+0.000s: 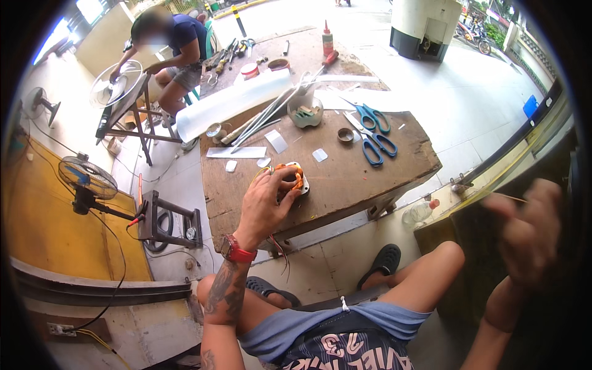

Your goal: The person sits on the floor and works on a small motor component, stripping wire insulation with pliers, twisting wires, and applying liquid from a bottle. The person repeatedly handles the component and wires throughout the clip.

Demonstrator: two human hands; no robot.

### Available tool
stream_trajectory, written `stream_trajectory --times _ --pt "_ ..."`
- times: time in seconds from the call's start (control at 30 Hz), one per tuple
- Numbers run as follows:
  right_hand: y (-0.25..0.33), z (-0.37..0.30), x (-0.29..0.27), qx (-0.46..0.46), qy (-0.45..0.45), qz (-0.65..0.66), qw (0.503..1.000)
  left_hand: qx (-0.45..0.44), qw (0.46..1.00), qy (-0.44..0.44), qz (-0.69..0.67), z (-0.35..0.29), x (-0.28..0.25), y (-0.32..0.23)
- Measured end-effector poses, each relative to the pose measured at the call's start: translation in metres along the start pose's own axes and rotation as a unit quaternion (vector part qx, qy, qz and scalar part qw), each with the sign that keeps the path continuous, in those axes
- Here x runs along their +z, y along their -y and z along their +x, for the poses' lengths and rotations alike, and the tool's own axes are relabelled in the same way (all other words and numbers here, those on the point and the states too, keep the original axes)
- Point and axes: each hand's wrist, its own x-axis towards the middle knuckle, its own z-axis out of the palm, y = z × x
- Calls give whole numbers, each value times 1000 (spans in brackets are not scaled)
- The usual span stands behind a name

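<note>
My left hand is curled over a fan motor stator with orange-wrapped windings and a pale plate, holding it against the wooden table. Part of the stator lies hidden under the fingers, and thin coloured wires stick out beside it. Off the table at the right, my right hand is raised and blurred by motion. A thin pale string runs between its thumb and fingers. White cut pieces of sheet lie around the stator. Two blue-handled scissors rest farther right on the table.
A rolled white sheet, grey rods, a bowl and a glue bottle are on the table. A standing fan is left. Another person works at the far left. A plastic bottle stands below the table.
</note>
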Motion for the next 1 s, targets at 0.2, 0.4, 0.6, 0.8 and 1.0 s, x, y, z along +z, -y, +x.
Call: stream_trajectory --times 0.2,0.4,0.6,0.8,1.0 --pt "-23 -34 9 121 103 -46 986 28 999 -15 -6 3 1 2" --pt "35 -19 -35 -28 -50 -78 995 33 999 -12 21 8 5 1" --pt "22 21 41 186 -419 339 821 112 989 -44 90 0 12 9" --pt "85 43 134 343 -376 595 622 127 985 -76 88 -13 15 14" --pt "156 41 252 396 -151 439 792 114 992 -35 46 -15 10 19"
